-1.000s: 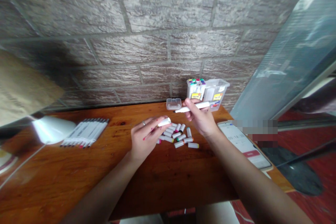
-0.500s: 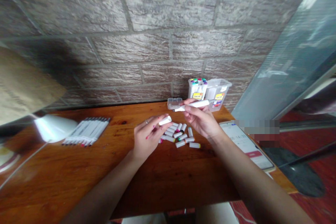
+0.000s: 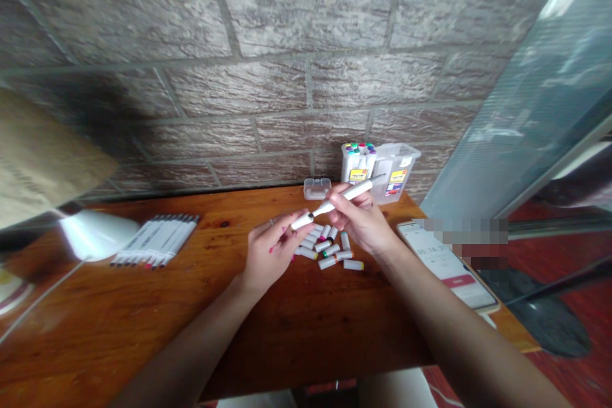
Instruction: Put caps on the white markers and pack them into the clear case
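Observation:
My left hand point(image 3: 270, 252) pinches a white marker cap point(image 3: 302, 221) between thumb and fingers. My right hand point(image 3: 361, 220) grips a white marker point(image 3: 347, 194) that slants down to the left, its dark tip meeting the cap. Beneath both hands lies a pile of several loose white caps point(image 3: 329, 248) with coloured ends on the wooden table point(image 3: 143, 312).
A row of several uncapped markers point(image 3: 157, 241) lies at the left beside a white lamp base point(image 3: 98, 234). A clear box of markers point(image 3: 377, 166) and a small clear lid point(image 3: 316, 188) stand by the brick wall. A phone point(image 3: 449, 264) lies at the right edge.
My right hand tilted the marker and brought its tip down left to the cap. My left hand rose slightly toward it with the cap.

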Demonstrator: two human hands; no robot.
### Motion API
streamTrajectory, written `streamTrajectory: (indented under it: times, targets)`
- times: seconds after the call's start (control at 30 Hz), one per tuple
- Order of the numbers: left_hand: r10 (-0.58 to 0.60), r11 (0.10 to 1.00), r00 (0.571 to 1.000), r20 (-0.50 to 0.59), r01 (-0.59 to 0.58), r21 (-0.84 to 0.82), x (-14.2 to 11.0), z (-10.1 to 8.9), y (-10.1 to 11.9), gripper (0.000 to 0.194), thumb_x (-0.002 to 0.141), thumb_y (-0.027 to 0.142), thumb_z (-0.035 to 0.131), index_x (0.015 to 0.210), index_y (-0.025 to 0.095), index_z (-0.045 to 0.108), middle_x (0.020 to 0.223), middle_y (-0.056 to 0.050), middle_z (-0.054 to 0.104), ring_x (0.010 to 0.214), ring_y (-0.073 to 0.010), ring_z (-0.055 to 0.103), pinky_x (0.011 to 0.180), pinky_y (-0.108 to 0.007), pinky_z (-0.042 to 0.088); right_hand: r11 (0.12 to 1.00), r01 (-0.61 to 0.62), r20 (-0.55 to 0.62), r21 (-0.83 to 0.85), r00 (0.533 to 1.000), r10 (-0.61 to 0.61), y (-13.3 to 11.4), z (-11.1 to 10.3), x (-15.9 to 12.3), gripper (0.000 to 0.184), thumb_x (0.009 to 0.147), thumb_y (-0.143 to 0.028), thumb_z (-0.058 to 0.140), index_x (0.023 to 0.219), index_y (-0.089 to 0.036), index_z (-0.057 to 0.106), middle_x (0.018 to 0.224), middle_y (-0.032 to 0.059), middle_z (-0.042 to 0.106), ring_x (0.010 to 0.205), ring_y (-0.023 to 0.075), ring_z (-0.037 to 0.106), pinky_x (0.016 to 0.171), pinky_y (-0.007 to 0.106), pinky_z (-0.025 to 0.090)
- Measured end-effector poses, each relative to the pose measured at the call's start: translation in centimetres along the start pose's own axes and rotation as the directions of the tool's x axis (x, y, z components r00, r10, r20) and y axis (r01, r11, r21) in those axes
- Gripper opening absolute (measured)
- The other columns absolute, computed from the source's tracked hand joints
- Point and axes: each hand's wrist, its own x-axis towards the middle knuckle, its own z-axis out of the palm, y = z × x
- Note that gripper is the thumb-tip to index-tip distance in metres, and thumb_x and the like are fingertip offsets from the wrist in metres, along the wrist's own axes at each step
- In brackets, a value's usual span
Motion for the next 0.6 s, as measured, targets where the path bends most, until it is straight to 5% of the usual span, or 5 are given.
streamTrajectory:
  times: [0.27,0.47,0.6]
  targets:
    - [-0.027,0.999,0.999,0.017,0.027,0.033,0.0,0.0,-0.2,0.016,0.088,0.030,0.070,0.091,0.015,0.074,0.069,-0.001,0.074,0.050,-0.0071,0.058,0.055,-0.017,0.050,0.981,0.079,0.028,-0.179,0.997,-0.075,0.4,-0.3,0.0,0.024,0.077,-0.041,0.079,0.083,-0.021,0.066,0.058,-0.0046,0.063,0.043,0.0076,0.050,0.041,0.021,0.039]
    - [0.093,0.996,0.995,0.037,-0.093,-0.011,-0.2,0.1,-0.2,0.013,0.084,0.024,0.075,0.092,0.014,0.072,0.072,-0.002,0.076,0.054,-0.0083,0.064,0.058,-0.016,0.051,0.945,0.106,-0.272,-0.309,0.943,-0.194,0.4,-1.3,1.0,0.034,0.071,-0.048,0.081,0.081,-0.019,0.066,0.053,-0.0064,0.056,0.043,0.0071,0.045,0.042,0.022,0.035]
    - [0.080,0.997,0.994,0.077,-0.078,-0.028,-0.4,0.1,-0.3,0.011,0.087,0.024,0.071,0.092,0.015,0.070,0.070,-0.002,0.075,0.054,-0.0092,0.065,0.057,-0.017,0.052,0.949,0.101,-0.302,-0.299,0.933,-0.195,0.4,-1.4,1.1,0.036,0.073,-0.052,0.079,0.075,-0.018,0.064,0.050,-0.0065,0.051,0.043,0.0069,0.041,0.043,0.022,0.031]
